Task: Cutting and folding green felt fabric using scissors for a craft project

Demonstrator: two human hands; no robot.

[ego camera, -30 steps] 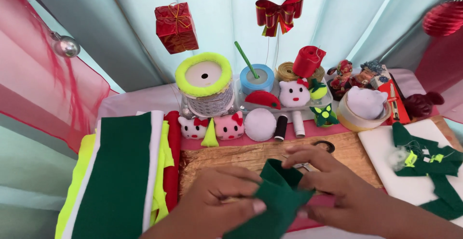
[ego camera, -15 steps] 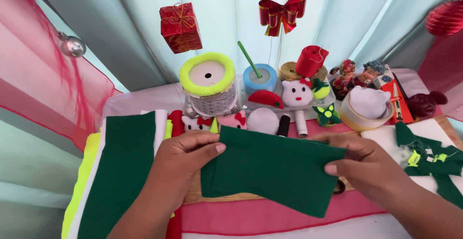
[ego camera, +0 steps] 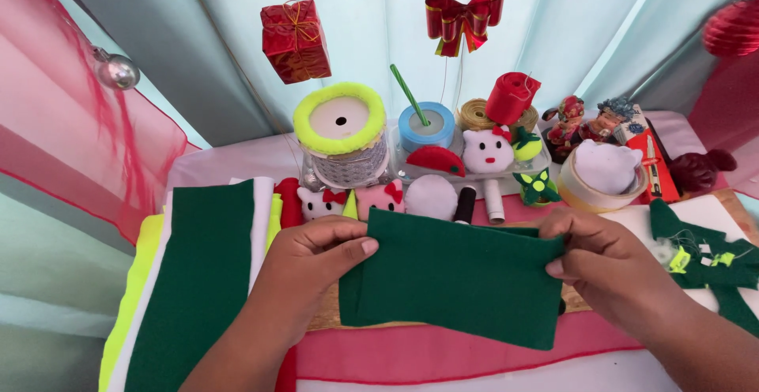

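Both hands, left hand (ego camera: pixel 312 269) and right hand (ego camera: pixel 605 261), pinch a green felt piece (ego camera: pixel 455 285) spread flat above the surface (ego camera: pixel 474 356), so any next fold likely needs aligned edges.

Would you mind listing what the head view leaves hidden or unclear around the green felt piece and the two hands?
- Wooden board: mostly covered by the green felt piece.
- Left hand: fingers tucked behind the felt; only the thumb shows in front.
- Right hand: forearm cut off by the lower right edge.
- Small bits on the green felt shapes at right: too small to identify.
- Stacked felt sheets: cut off by the bottom edge.
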